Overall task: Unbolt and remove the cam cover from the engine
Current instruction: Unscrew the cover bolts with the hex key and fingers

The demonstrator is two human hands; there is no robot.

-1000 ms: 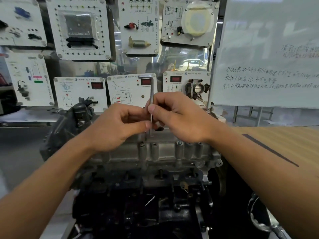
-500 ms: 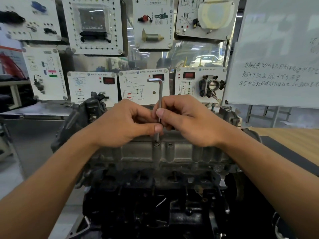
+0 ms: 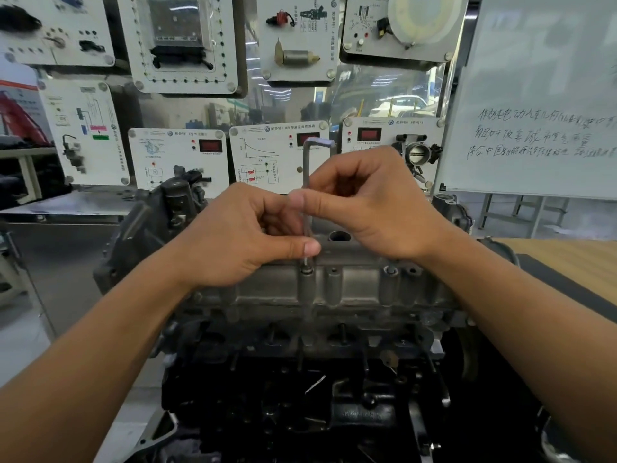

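between the two sets of fingers stands a bent metal key (image 3: 306,182). it is upright, and its short arm at the top points to the right. the left hand (image 3: 240,242) has its fingers (image 3: 300,247) curled and pinches the key low down, with the thumb on the near side. the right hand (image 3: 374,208) has its fingers (image 3: 312,202) curled too and pinches the key a bit higher up.

right under the left fingers, the tip of the key sits in a bolt (image 3: 306,269) on the near edge of the grey cam cover (image 3: 354,289). the cam cover lies just below both hands, on top of the dark engine (image 3: 300,396). a round hole (image 3: 340,236) in the cover shows just right of the key. a second bolt (image 3: 390,269) sits under the right wrist.

behind the fingers hang white panels (image 3: 180,155) with small parts on them. far to the right of the fingers is a whiteboard (image 3: 534,95) with writing. a wooden desk (image 3: 574,259) lies to the right of the right arm.
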